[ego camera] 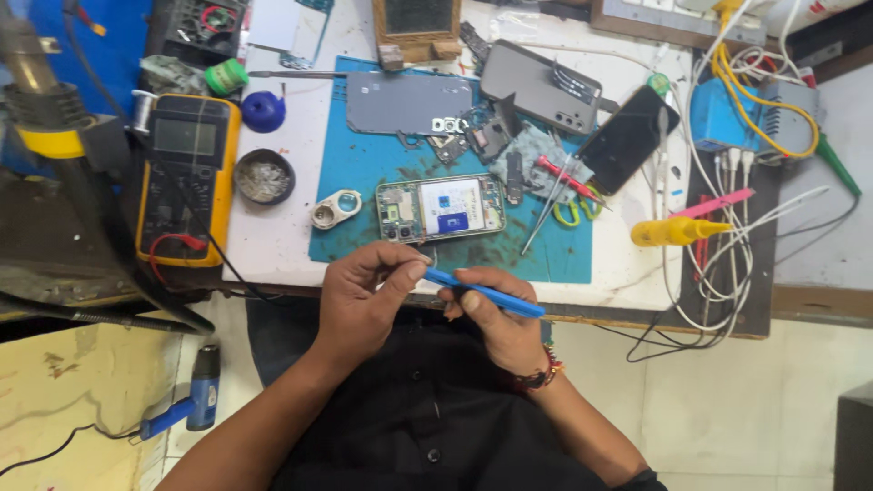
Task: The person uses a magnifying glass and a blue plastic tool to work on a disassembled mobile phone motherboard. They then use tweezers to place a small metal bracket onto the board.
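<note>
Landmark: opened phone (440, 208) lying flat on the blue mat (355, 168), back cover off, board and white battery showing.

Right hand (498, 318) just below the phone at the desk (273, 245) front edge, fingers clamped on a blue pry tool (486, 293). Tool lies nearly level, tip pointing left. Left hand (364, 295) below-left of the phone, thumb and forefinger pinched together on the tool's tip end. Both hands clear of the phone, not touching it. Beaded bracelet (543, 371) on the right wrist.

Around the phone:
- Right of it: metal tweezers (546, 214), a red-handled screwdriver (566, 178) and green-handled scissors (571, 213) on a grey cloth (536, 150).
- Up-right: a black phone (629, 138) face up, tilted; a grey phone back (538, 86) above it.
- Above: grey back cover (407, 102) lying flat, small loose parts beside it.
- Left: small white ring-shaped part (335, 209), a round tin (264, 176), then a yellow multimeter (189, 177) with red and black leads.
- Up-left: blue round lump (264, 111), green roll (225, 76).
- Far right: yellow bottle (677, 232) on its side, pink tool (714, 204), tangle of white cables (727, 264), blue box (718, 114) with yellow wires.

Nothing lies between hands and phone. Blue heat gun (186, 409) on the floor, well below-left.
</note>
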